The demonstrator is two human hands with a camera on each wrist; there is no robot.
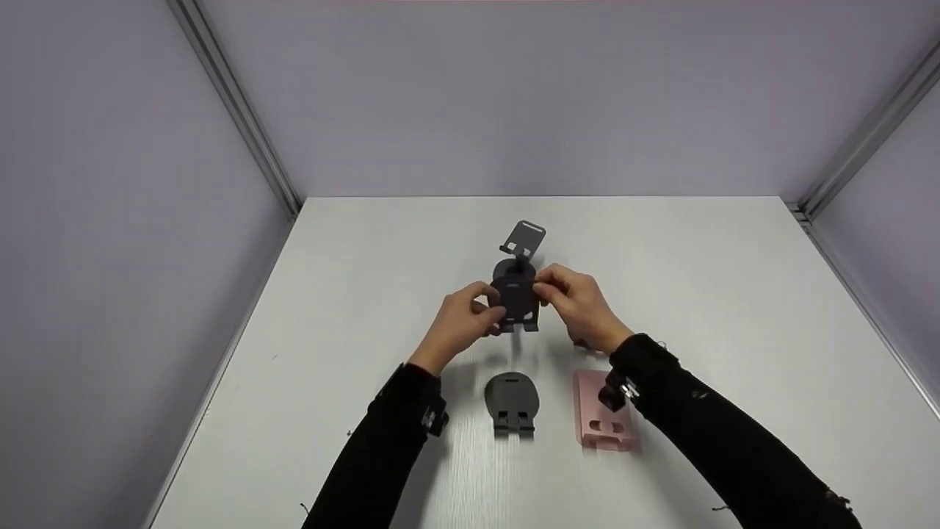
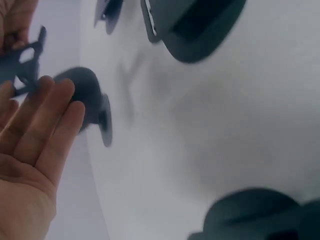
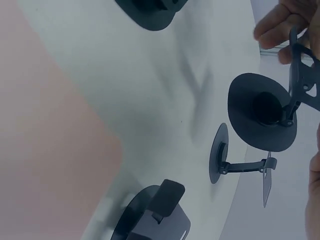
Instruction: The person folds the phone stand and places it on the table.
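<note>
A dark grey phone stand [image 1: 515,297] is held up above the table between both hands. My left hand [image 1: 461,317] pinches its left edge with thumb and finger; the other fingers [image 2: 47,122] stretch out straight in the left wrist view. The right hand [image 1: 576,295] pinches the opposite edge of the plate. The right wrist view shows the held stand's round base [image 3: 265,112] hanging under its plate. Behind it stands an unfolded phone stand [image 1: 524,239] with its plate raised. Nearer to me, a folded phone stand [image 1: 512,399] lies on the table.
A pink box [image 1: 590,400] with cut-outs lies on the white table [image 1: 352,308], partly under the right forearm. Another dark stand [image 3: 160,212] sits beside it, mostly hidden by the right hand in the head view. Pale panels [image 1: 514,103] enclose the table's back and sides.
</note>
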